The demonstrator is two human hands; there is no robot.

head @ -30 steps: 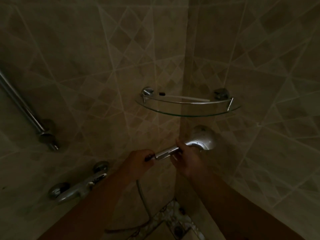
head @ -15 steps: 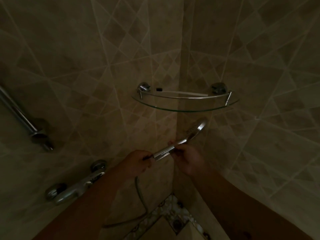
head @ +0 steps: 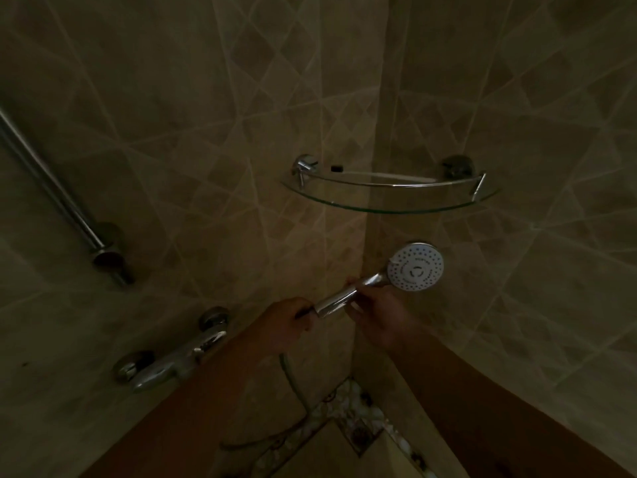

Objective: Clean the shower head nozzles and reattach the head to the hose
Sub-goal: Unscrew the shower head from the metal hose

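I see the shower head (head: 415,267) a little right of the frame's middle, held in the corner where two tiled walls (head: 172,132) meet. Its round white face, dotted with nozzles, is turned toward me, and its chrome handle slants down toward 8 o'clock.

My right hand (head: 377,313) grasps the handle midway, fingers curled over the top of it. My left hand (head: 287,320) sits at the handle's lower end, at 9 o'clock from the right one, clenched around the spot where the hose (head: 293,381) meets the handle. I cannot tell whether the joint there is threaded tight; the fingers cover it. The hose drops from under that hand toward 6 o'clock, then curves away along the floor (head: 351,408) toward 8 o'clock.

At 12 o'clock from the shower head, well apart from it, a glass corner shelf (head: 389,205) with a chrome rail is fixed across the corner. A small dark item lies at its back left; it is too dim to name.

At 8 o'clock from my left hand the chrome mixer tap (head: 172,353) is mounted on the left wall. Further out, at 10 o'clock, a chrome wall bar (head: 51,188) runs slanting down to its bracket. The floor below shows a pebble-pattern strip with a drain (head: 360,434) near 6 o'clock.
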